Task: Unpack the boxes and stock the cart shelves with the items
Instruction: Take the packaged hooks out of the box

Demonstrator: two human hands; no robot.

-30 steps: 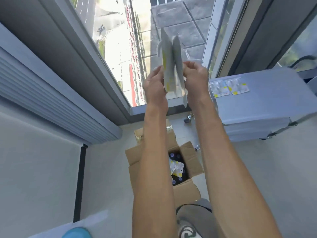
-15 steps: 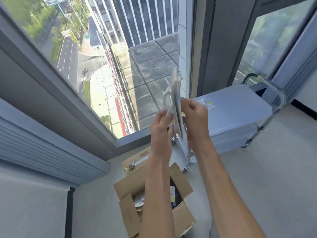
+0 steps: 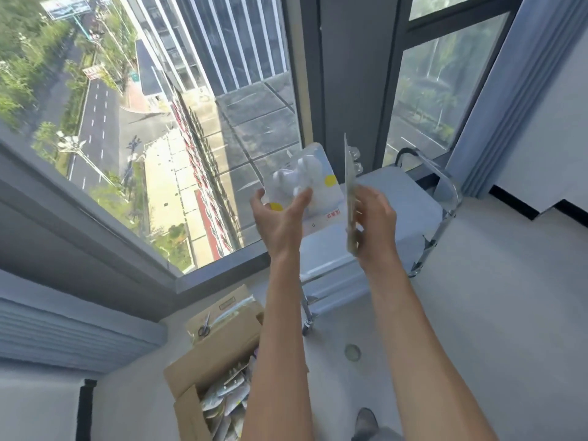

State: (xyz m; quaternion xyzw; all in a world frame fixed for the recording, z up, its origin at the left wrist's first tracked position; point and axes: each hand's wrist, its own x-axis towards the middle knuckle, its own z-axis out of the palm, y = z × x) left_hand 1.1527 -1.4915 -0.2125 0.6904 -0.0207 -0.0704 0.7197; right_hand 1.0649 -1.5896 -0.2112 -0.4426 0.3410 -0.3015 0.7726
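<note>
Separated since half a second ago, both flat white blister packs with yellow dots are now being held apart. Nearest, the open brown cardboard box (image 3: 203,377) is sitting on the floor, full of packs. Above it, the left hand (image 3: 280,214) is pinching one pack (image 3: 305,183) face-on; the right hand (image 3: 374,214) fingers are pinching the other (image 3: 349,192) edge-on, over the pale blue cart (image 3: 397,198) beyond.

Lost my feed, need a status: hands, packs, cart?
Left hand holds one pack face up. Right hand holds a second pack edge-on. Both over the cart. Open box below, more packs inside.
</note>
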